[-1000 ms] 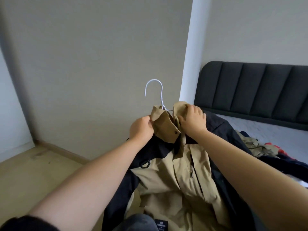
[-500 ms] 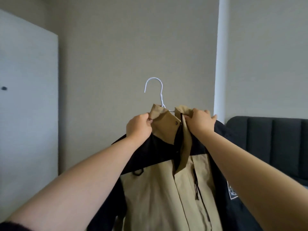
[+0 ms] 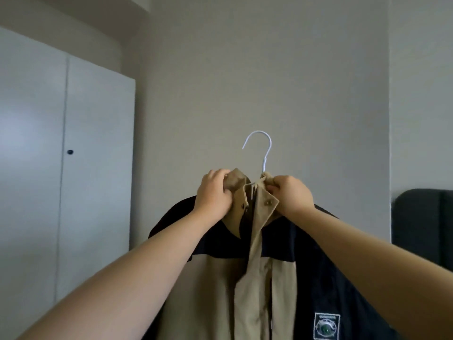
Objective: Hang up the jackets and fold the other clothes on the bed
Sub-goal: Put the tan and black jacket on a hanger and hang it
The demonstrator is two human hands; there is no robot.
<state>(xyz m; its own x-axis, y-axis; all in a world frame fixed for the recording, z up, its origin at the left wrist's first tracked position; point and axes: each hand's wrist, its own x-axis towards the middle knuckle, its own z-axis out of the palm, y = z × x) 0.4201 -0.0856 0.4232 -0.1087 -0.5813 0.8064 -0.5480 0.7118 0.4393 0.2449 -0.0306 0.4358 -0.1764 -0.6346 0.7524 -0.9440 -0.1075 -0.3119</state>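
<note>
A tan and black jacket [image 3: 259, 278] hangs on a white wire hanger [image 3: 266, 153], held up in front of me at chest height. Only the hanger's hook shows above the collar; its shoulders are hidden inside the jacket. My left hand [image 3: 214, 193] grips the left side of the tan collar. My right hand [image 3: 290, 195] grips the right side of the collar beside the hook's stem. A badge [image 3: 326, 326] sits on the jacket's right chest.
A white wardrobe [image 3: 93, 168] with closed doors and a small dark knob [image 3: 70, 152] stands at the left. A plain grey wall [image 3: 245, 69] is straight ahead. The dark padded headboard [image 3: 421, 224] of the bed shows at the right edge.
The jacket has been lifted off the bed and raised upright. My view has turned left and up, bringing the wardrobe in and leaving the bed and clothes pile out of sight.
</note>
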